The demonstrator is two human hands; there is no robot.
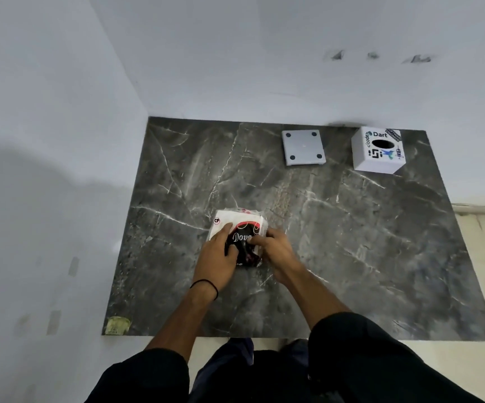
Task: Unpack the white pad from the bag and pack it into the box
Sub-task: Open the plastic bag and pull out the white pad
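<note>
Both hands, left [217, 252] and right [276, 249], grip the bag [236, 228].

A dark grey marble-patterned slab [337, 228] carries a white printed plastic bag [229, 221]; well beyond it, rightward, lie a grey square plate [303, 146] and white stickered box [378, 151].

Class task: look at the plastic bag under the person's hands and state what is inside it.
Inside the bag, white pad material shows at the far end. Both hands and dark print cover the rest.
</note>
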